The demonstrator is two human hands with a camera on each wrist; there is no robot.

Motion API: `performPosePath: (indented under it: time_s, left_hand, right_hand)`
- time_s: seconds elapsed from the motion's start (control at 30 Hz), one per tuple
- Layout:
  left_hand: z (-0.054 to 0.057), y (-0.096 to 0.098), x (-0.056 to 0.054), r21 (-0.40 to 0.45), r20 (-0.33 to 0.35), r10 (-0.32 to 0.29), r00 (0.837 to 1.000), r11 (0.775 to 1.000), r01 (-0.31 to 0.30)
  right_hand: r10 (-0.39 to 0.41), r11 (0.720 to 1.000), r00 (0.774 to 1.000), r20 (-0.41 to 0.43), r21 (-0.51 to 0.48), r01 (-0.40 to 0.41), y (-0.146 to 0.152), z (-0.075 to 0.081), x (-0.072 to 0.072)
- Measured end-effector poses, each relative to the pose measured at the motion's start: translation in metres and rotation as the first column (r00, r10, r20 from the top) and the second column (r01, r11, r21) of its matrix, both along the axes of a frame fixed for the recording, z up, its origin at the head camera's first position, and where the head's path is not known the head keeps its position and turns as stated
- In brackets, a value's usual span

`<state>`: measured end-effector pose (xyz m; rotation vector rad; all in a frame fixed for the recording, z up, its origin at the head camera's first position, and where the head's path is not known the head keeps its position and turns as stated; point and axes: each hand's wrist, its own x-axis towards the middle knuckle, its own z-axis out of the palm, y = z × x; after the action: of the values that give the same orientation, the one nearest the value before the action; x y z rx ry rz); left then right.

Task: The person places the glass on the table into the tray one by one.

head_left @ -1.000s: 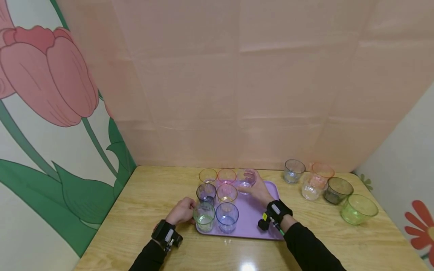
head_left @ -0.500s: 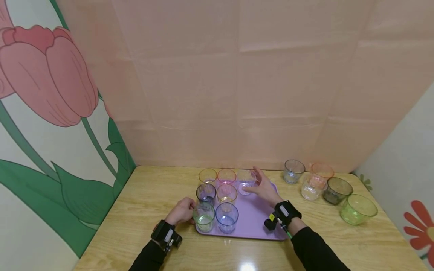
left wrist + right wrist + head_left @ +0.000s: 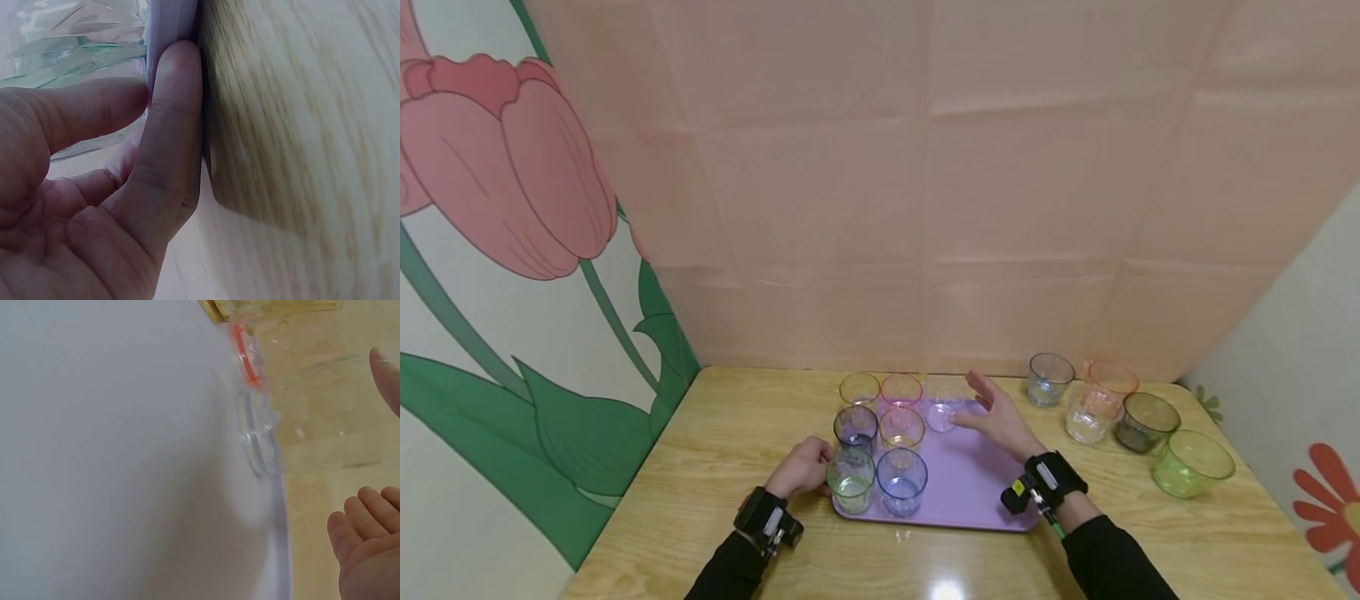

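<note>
A lilac tray (image 3: 973,492) lies on the table, its left part crowded with glasses. My left hand (image 3: 801,468) pinches the tray's left edge between thumb and finger, close by the green glass (image 3: 852,493). Beside that stands a blue glass (image 3: 903,492); behind them are a dark glass (image 3: 856,435) and a yellow-rimmed glass (image 3: 902,435). An amber-rimmed glass (image 3: 859,392) and a pink one (image 3: 901,392) form the back row with a clear glass (image 3: 942,415). Just right of this clear glass, my right hand (image 3: 1002,427) hovers with fingers spread, holding nothing.
Right of the tray stand a grey-blue glass (image 3: 1049,383), an orange-pink one (image 3: 1111,383) that overlaps a clear glass (image 3: 1086,423) in view, a dark smoky glass (image 3: 1146,427) and a green glass (image 3: 1193,468). A draped backdrop (image 3: 925,208) rises behind the table.
My right hand has let go of the clear glass, opened, and drawn back to the right. The clear glass stays at the tray's back, and the left hand has not moved.
</note>
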<state>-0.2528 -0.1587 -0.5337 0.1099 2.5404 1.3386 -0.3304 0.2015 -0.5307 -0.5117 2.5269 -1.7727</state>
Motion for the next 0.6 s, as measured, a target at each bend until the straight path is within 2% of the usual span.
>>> performPosePath:
  time_s: [0.07, 0.17, 0.37, 0.5, 0.6]
  left_hand:
    - [0.0, 0.0, 0.0, -0.002, -0.006, -0.001, 1.0, 1.0, 0.001]
    - [0.0, 0.0, 0.0, 0.001, -0.005, 0.0, 1.0, 1.0, 0.0]
    - [-0.001, -0.001, -0.001, 0.014, 0.003, 0.0, 1.0, 1.0, 0.0]
    - [-0.002, -0.001, -0.001, 0.025, 0.003, 0.001, 1.0, 1.0, -0.001]
    - [-0.002, -0.002, -0.001, 0.031, 0.007, 0.0, 1.0, 1.0, 0.0]
  right_hand:
    - [-0.016, 1.0, 1.0, -0.007, 0.009, 0.016, 0.006, -0.006, -0.002]
    - [-0.039, 0.999, 0.999, -0.012, 0.009, 0.039, 0.013, -0.005, 0.001]
    - [-0.088, 0.996, 0.995, -0.043, -0.017, 0.087, 0.024, 0.005, 0.015]
    - [-0.11, 0.993, 0.992, -0.068, -0.059, 0.106, 0.035, 0.004, 0.017]
    - [-0.14, 0.989, 0.988, -0.063, -0.049, 0.137, 0.044, 0.007, 0.021]
